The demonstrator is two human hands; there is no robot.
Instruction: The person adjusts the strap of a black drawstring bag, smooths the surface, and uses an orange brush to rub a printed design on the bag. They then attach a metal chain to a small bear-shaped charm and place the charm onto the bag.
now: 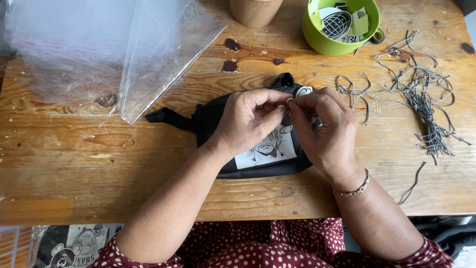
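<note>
While both hands pinch a small tag, we work over a black pouch (218, 124).
Clear glossy bags (99, 49) lie far left; our left hand (248, 124) and right hand (327, 129) meet fingertip to fingertip mid-table; right, beaded chains (421, 94) tangle on worn, knotty wood (74, 164).

Both forearms reach in over the black pouch (218, 124); left hand (248, 121) and right hand (325, 129) meet above it, fingertips pinched together.
</note>
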